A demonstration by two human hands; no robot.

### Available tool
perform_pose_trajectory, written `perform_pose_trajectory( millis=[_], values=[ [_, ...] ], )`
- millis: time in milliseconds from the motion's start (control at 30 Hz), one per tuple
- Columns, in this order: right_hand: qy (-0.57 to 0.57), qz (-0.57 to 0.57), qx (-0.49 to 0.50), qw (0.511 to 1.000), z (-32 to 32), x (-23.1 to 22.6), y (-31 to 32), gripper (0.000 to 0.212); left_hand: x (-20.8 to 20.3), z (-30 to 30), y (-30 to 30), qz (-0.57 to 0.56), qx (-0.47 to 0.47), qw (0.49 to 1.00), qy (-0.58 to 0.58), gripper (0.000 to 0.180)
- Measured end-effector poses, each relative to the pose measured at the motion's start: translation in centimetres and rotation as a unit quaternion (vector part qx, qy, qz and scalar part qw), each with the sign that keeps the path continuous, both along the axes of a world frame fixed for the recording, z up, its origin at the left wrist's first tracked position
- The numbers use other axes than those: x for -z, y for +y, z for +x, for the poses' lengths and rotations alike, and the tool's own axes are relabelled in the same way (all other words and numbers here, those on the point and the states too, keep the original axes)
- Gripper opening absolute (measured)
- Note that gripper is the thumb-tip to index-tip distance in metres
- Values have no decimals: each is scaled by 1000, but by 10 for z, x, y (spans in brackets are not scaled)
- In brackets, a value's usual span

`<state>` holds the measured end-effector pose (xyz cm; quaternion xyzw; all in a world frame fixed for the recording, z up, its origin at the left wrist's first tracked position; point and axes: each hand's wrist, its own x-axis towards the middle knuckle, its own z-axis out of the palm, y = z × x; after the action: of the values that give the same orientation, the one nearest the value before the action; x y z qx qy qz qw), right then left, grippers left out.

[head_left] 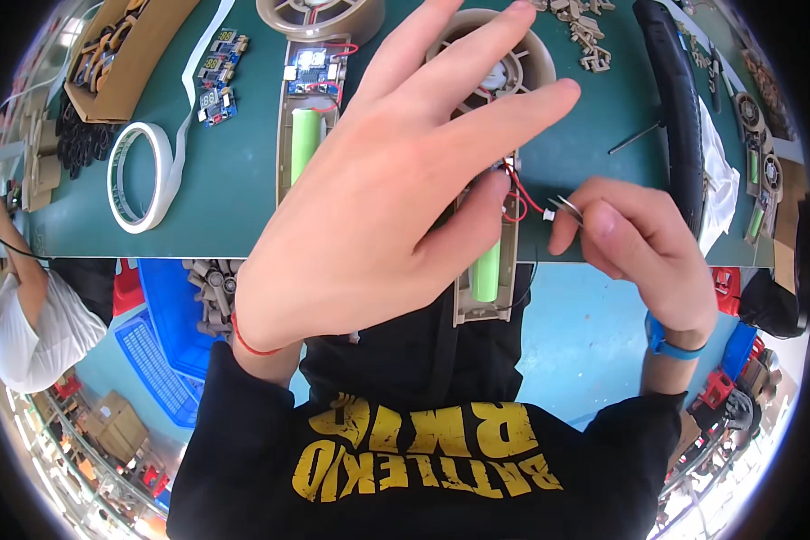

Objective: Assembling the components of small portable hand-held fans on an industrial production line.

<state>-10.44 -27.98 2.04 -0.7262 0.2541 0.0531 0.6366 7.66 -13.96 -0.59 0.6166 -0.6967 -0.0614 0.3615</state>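
Note:
My left hand (369, 198) spreads its fingers over a beige handheld fan housing (463, 315) at the table's near edge, hiding much of it. Its thumb tip is beside the red and black wires; whether it presses on them I cannot tell. A green cylindrical battery (485, 274) lies in that housing. My right hand (643, 243) pinches metal tweezers (567, 207), whose tips are close to a white plug (549, 215) on the wires. To the left lies another open fan housing (283, 135) with a lit circuit board (315, 67) and a green battery (305, 139).
On the left are a tape roll (115, 184), small display boards (216, 103) and a cardboard box (108, 112). Beige plastic parts (594, 54), a screwdriver-like rod (634, 138) and a black padded bar (679, 117) lie right. A blue crate (166, 306) stands below. Another person's arm (27, 256) shows far left.

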Motion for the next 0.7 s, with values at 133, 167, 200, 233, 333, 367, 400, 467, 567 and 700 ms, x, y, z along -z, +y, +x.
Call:
perform_pose_trajectory(
  millis=[133,167,200,233,333,367,400,467,567,700],
  values=[
    [66,53,-89,992,18,-12,-24,36,-1,-1,0,4,-1,1000,0,50],
    [80,53,-119,988,22,-14,-25,37,-1,-1,0,6,0,1000,1,50],
    [94,53,-149,983,26,-14,-25,37,0,0,-2,8,1,1000,3,50],
    [95,56,-148,983,28,-14,-26,37,0,-1,-1,10,1,1000,5,50],
    [69,76,-178,979,32,-11,-28,38,-2,1,0,23,2,1000,11,50],
    [71,72,-178,979,32,-9,-29,39,-1,2,2,29,2,999,15,50],
    [73,68,-181,978,33,-7,-31,39,0,3,2,36,1,999,18,50],
    [109,54,-185,975,33,-14,-39,40,-3,3,5,42,4,999,26,50],
    [133,12,-175,976,27,-22,-42,41,-6,2,2,40,10,999,34,50],
    [128,49,-169,976,33,-24,-40,38,-6,0,2,34,10,999,32,49]
  ],
)
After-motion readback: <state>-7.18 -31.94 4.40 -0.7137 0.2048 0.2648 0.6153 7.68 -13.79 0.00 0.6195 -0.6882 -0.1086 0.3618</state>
